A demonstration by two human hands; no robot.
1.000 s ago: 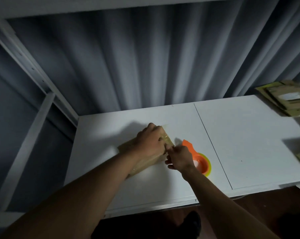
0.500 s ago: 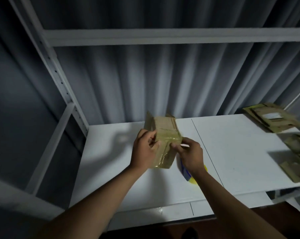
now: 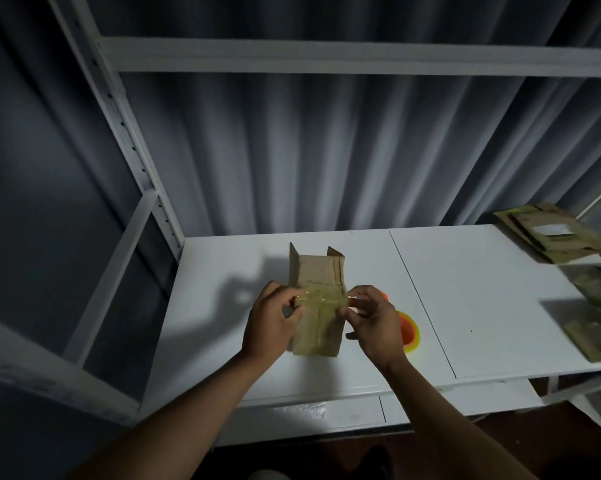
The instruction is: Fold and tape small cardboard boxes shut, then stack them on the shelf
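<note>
Cardboard box (image 3: 318,306), small and brown, was held above the white shelf board (image 3: 482,289) between two bare hands, its near end already crossed by a band of clear tape (image 3: 321,298) and its far end seen with flaps standing open. At the left, an upright of the shelf frame (image 3: 119,133) was pictured beside the grey curtain. The left hand (image 3: 269,323) was curled round the box's left edge, thumb and fingers pinching at the tape's end; the right hand (image 3: 373,322) was likewise curled on the right edge, fingers pressed to the tape. Just behind that hand, an orange and yellow tape dispenser (image 3: 410,330) was left lying on the board. Farther right, flattened boxes (image 3: 551,237) were seen piled near the shelf's edge, unfolded and untaped. By that evidence, one end of one box was judged sealed, its other end was yet to be closed, and no finished box was shown stacked.
</note>
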